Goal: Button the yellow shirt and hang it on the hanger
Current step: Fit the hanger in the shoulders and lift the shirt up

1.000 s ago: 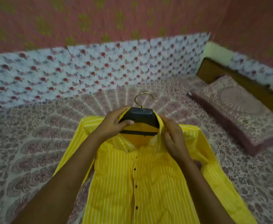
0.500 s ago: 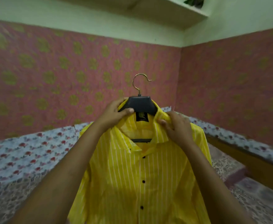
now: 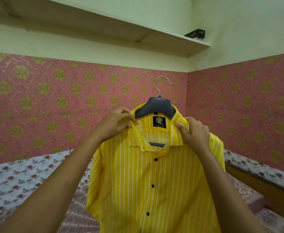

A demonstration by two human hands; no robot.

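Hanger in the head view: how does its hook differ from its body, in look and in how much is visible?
The hook is thin, curved and gold-coloured; the body is broad, flat and dark grey. The hook shows whole above the yellow shirt; the body is partly covered by the collar. Both stand upright, joined at the top of the body.

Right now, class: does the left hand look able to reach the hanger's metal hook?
Probably yes. The metal hook stands bare above the shirt collar, nothing between it and the left hand, which pinches the collar just below. It would have to let go first.
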